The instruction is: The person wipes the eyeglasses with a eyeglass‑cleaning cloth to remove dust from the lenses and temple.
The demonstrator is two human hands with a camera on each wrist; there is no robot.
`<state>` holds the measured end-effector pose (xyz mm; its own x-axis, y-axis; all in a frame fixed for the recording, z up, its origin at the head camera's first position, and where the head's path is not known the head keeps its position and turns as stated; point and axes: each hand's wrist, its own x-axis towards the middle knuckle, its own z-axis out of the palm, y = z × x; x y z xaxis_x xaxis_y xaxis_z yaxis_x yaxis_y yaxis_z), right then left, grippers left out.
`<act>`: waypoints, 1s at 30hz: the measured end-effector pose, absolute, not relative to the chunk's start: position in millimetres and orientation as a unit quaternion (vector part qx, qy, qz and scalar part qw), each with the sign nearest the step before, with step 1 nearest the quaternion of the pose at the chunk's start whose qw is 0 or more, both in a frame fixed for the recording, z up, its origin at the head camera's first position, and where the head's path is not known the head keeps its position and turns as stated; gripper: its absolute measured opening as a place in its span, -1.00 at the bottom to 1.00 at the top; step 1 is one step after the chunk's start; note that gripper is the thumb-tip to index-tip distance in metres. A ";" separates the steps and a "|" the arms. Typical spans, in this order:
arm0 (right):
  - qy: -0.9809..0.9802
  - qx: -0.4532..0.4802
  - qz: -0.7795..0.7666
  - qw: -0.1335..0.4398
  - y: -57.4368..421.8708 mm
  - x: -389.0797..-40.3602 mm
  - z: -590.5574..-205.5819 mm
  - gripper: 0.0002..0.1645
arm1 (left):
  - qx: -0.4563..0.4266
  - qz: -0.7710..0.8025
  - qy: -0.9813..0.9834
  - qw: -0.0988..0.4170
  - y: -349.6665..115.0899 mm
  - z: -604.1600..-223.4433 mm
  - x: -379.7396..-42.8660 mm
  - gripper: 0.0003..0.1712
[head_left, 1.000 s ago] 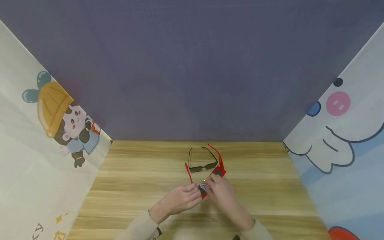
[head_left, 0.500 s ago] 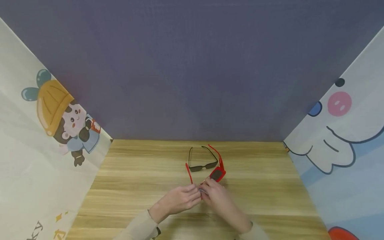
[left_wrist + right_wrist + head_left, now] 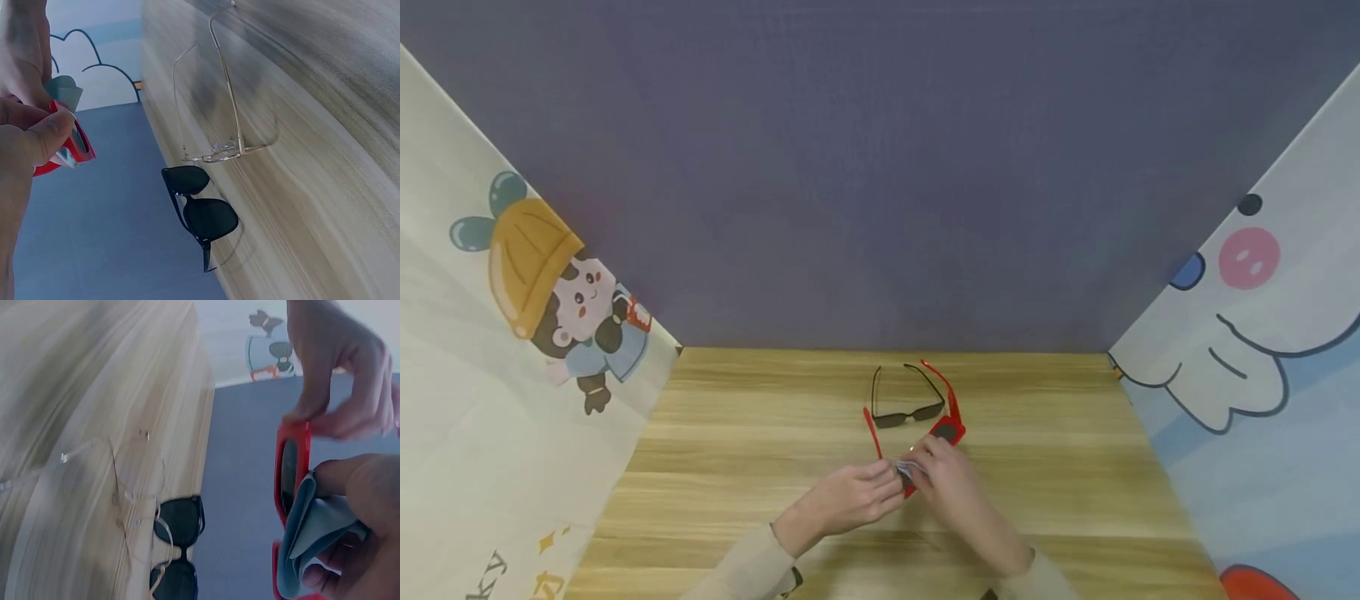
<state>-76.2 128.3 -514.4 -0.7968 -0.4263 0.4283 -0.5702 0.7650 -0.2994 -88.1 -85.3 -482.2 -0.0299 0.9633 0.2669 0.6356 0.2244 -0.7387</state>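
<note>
My left hand point(image 3: 853, 497) pinches the end of a pair of red sunglasses point(image 3: 956, 408), which it holds above the table, arms spread away from me. In my right hand point(image 3: 953, 493) is a folded pale blue cloth point(image 3: 322, 528), pressed to one dark lens; the fingers cover part of the front. The right wrist view shows the left thumb and fingers on the red frame's corner. Black sunglasses point(image 3: 211, 219) lie on the table beyond the hands, arms unfolded. Near them in the left wrist view stand thin metal-framed clear glasses point(image 3: 230, 87), mostly hidden in the head view.
The wood-grain table point(image 3: 737, 433) extends to both sides of the hands. A dark blue-grey panel point(image 3: 880, 183) rises at its back. Pale side panels with cartoon prints, a capped figure point(image 3: 535, 258) and a pink-nosed animal point(image 3: 1247, 258), flank it.
My right hand with the cloth slid toward the left hand, baring the far lens, then moved back up and right along the red sunglasses. The left hand stays nearly still.
</note>
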 end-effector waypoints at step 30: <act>-0.900 0.325 0.229 0.177 122.1 -68.2 -516.9 -0.78 | -0.575 0.182 -0.704 0.374 -87.9 -512.6 -89.0 -0.76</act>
<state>-68.2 122.1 -516.9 -0.7262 -0.5046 0.4670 -0.6665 0.6834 -0.2979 -89.0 -87.9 -512.6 -0.0574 0.9466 0.3173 0.6736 0.2713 -0.6875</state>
